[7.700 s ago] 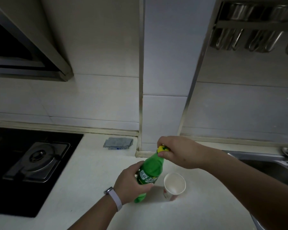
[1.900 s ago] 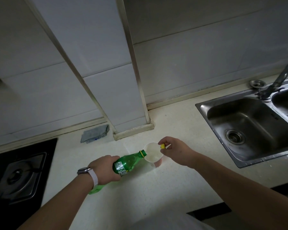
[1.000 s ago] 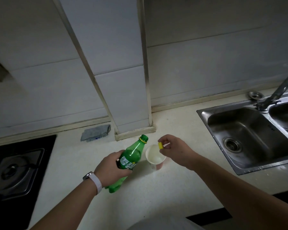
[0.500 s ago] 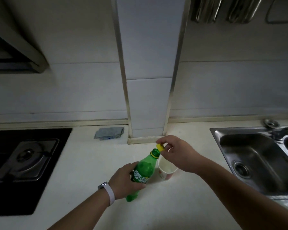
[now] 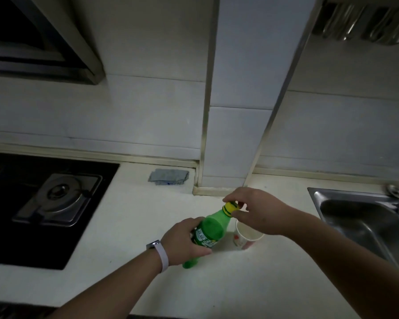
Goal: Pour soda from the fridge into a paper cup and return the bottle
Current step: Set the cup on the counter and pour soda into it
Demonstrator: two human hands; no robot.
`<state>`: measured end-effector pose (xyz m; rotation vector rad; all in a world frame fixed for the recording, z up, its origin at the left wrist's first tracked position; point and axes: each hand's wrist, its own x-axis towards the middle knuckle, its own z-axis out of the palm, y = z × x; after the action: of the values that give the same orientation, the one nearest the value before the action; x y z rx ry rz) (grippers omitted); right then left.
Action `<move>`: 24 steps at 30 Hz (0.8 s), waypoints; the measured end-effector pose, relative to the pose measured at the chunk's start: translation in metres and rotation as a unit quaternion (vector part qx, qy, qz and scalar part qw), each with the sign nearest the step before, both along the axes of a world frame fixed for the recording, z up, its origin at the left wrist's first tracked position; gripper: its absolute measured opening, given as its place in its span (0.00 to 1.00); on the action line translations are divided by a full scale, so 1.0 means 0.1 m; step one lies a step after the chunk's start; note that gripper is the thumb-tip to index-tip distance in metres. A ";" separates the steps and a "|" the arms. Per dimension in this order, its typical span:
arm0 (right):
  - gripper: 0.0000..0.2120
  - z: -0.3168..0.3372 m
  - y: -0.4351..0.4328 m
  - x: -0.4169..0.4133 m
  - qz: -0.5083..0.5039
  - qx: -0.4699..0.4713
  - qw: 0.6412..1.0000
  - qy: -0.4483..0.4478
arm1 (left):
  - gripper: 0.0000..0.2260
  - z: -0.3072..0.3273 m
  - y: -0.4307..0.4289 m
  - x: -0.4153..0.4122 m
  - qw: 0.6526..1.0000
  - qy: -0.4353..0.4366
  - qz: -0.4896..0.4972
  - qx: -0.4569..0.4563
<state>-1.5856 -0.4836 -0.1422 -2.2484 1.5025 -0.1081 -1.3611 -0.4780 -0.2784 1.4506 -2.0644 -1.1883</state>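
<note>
Left hand (image 5: 182,242): wrapped around the green soda bottle (image 5: 209,233), lower centre.
Right hand (image 5: 256,210): fingertips pinching the yellow cap (image 5: 231,207).
Paper cup (image 5: 245,237): just right of bottle.

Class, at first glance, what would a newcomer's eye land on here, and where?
The bright green soda bottle stands out on the pale counter, gripped by the left hand while the right hand pinches its yellow cap. A paper cup stands just right of it; a dark gas hob lies far left, a steel sink far right.
</note>
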 end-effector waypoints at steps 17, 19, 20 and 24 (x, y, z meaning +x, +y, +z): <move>0.10 0.08 0.03 0.03 -0.027 0.015 0.997 0.067 | 0.31 0.02 0.04 -0.01 1.000 -0.012 -0.016 0.006; 0.16 0.05 0.01 0.00 -0.068 0.019 0.992 0.108 | 0.32 0.02 0.05 -0.04 1.000 -0.012 -0.019 0.011; 0.19 0.01 0.01 -0.02 -0.080 0.013 0.990 0.115 | 0.33 0.02 0.05 -0.05 1.000 -0.012 -0.019 0.014; 0.18 -0.04 0.07 -0.15 -0.075 0.038 0.996 -0.001 | 0.32 0.05 0.05 -0.10 1.000 0.005 -0.014 0.026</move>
<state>-1.6008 -0.4762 -0.1462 -2.0747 1.6447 -0.0973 -1.3714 -0.4731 -0.2733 1.4392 -2.0692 -1.2659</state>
